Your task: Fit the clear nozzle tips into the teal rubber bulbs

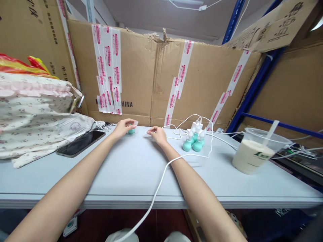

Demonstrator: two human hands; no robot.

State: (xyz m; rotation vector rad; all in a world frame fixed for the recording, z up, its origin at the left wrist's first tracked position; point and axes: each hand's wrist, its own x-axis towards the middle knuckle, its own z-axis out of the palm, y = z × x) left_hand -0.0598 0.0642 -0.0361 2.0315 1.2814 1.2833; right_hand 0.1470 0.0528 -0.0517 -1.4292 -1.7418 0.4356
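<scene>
At the far side of the grey table [121, 171], my left hand [123, 128] is closed around a teal squeeze bulb [131, 130] with a translucent piece at its top. My right hand [158, 135] is a little to the right, its thumb and fingers pinched on a small whitish piece [148, 133] too small to name. Several similar teal squeeze bulbs [197, 146] with clear nozzles stand grouped to the right of my right hand. A white cable [163, 174] loops past them and crosses over my right forearm.
A black phone [81, 144] lies at left beside a flowered cloth bag [32, 117]. At right stands a plastic cup [254, 151] with a pale drink and a straw. Cardboard [136, 74] walls the back of the table. A white charger [196, 125] sits behind the bulbs.
</scene>
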